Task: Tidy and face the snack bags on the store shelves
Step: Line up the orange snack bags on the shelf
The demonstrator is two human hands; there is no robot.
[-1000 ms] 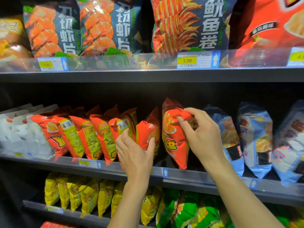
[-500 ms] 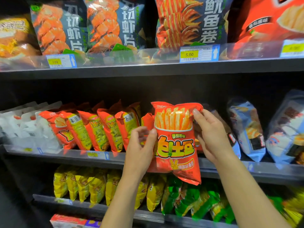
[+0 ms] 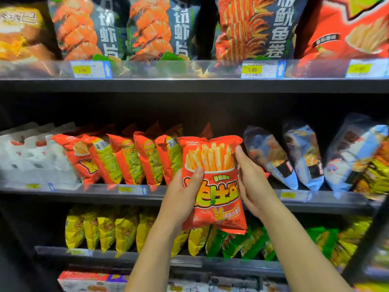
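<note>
An orange fries snack bag (image 3: 212, 182) hangs in front of the middle shelf (image 3: 189, 193), its printed front turned towards me. My left hand (image 3: 181, 199) grips its left edge, thumb across the front. My right hand (image 3: 252, 182) holds its right edge with the fingers behind the bag. To the left, a row of matching orange bags (image 3: 130, 159) stands on the shelf, turned sideways and leaning. Right of my hands, blue snack bags (image 3: 301, 157) stand on the same shelf.
The top shelf carries large dark shrimp and squid chip bags (image 3: 151, 28) behind a clear rail with price tags (image 3: 261, 69). White packs (image 3: 27, 157) fill the middle shelf's left end. Yellow bags (image 3: 105, 226) and green bags (image 3: 233, 241) line the shelf below.
The orange bag came out of the row, turned from edge-on to front-facing, and now sits between both hands slightly lower and right. The view moved closer to the shelves.
</note>
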